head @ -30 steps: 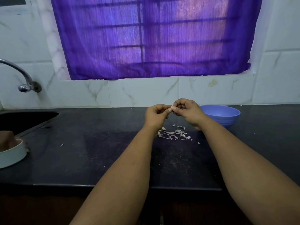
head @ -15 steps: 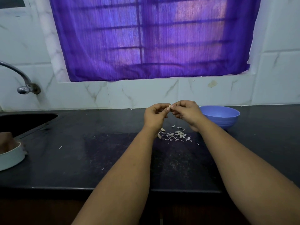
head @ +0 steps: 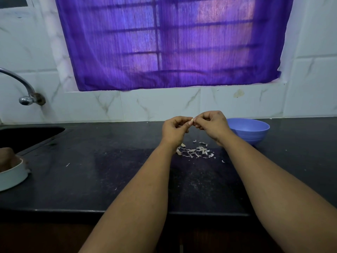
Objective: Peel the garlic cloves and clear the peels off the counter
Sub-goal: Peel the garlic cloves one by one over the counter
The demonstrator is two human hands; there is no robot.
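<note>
Head view, left to right: my left hand (head: 174, 129) pinches one end of the garlic clove (head: 191, 121), held above the counter (head: 109, 161); my right hand (head: 211, 123) pinches its other end, fingers curled tight. Peels (head: 196, 151) lie just below. I judge the slick clove could squirt loose and skid away, or peel scraps could scatter toward the blue bowl (head: 250, 131).

Small pale garlic clove (head: 191, 121) held above the black stone counter (head: 91, 170), pinched between fingertips of both hands, loose heap of thin whitish papery peels (head: 196, 152) on the counter below, few stray flakes nearby
</note>
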